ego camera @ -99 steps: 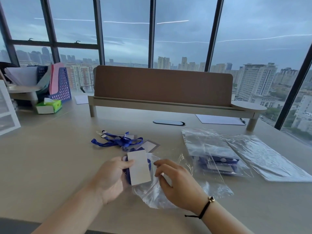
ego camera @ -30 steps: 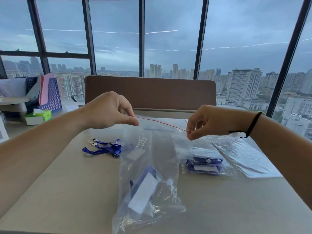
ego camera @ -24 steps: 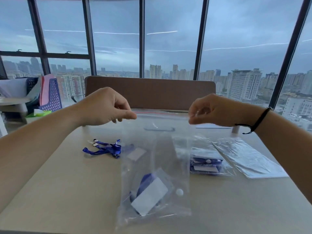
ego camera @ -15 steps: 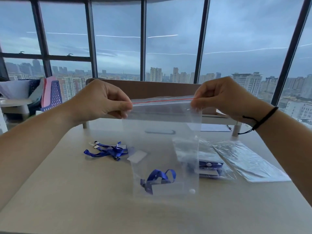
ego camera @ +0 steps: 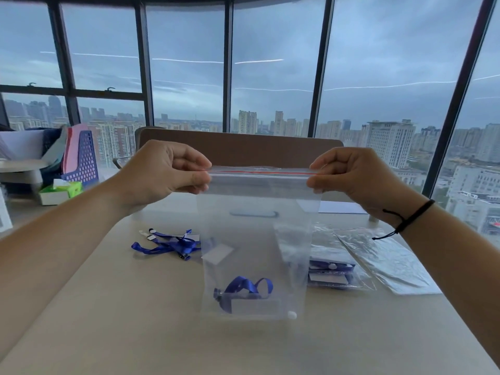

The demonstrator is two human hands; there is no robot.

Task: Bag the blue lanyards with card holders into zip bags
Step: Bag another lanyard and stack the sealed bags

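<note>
The left hand (ego camera: 165, 171) pinched the left end of the zip bag's (ego camera: 257, 239) red-lined closure strip (ego camera: 259, 172) between thumb and curled fingers, and the right hand (ego camera: 354, 177) pinched the right end likewise; both grips were closed on the bag. Held so, the strip was stretched taut and level between the hands, which probably served to align the two tracks for pressing shut; whether the seal was already closed cannot be told. The bag hung upright in the air above the counter (ego camera: 135, 334), so that its contents had settled to the bottom: a blue lanyard (ego camera: 247, 286) lying on top of its card holder (ego camera: 257, 305), with a small white stud (ego camera: 291, 315) at the lower right corner. On the counter behind and to the left lay a tangle of unbagged lanyards (ego camera: 167, 243) with a loose card holder (ego camera: 217, 253) just beside it. To the right lay a stack of filled zip bags (ego camera: 332, 272), and beyond it a flat pile of empty zip bags (ego camera: 387, 261). Nothing stood between the hands and the strip. A brown divider panel (ego camera: 243, 146), a blue file rack (ego camera: 81, 161) and a tissue box (ego camera: 61, 190) stood well apart at the back.
</note>
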